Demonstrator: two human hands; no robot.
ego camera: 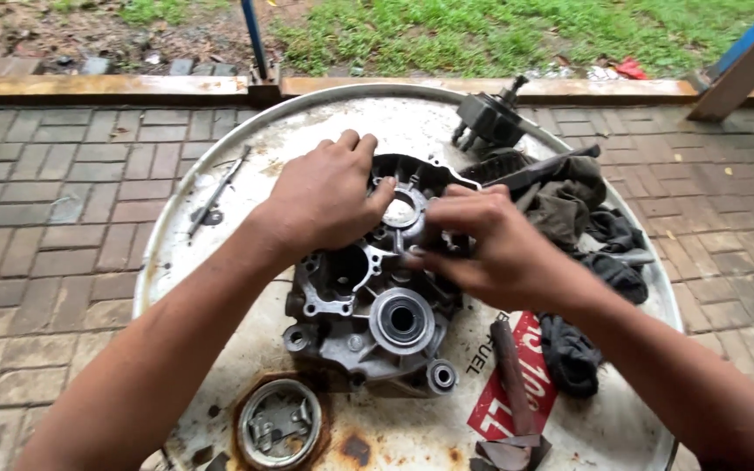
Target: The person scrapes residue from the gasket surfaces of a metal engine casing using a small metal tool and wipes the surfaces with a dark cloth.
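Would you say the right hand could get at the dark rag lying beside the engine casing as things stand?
Probably yes. The right hand rests on the engine casing, and the dark rag lies just beside that forearm on the drum top, uncovered; only the rusty bar sits nearby, not over it.

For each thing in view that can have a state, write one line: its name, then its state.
Left hand: resting on the engine casing's top edge.
Right hand: fingers pressed onto the casing.
Engine casing: lying open side up on the drum lid.
Drum lid: rusty, stained.
Rags: crumpled, dirty.
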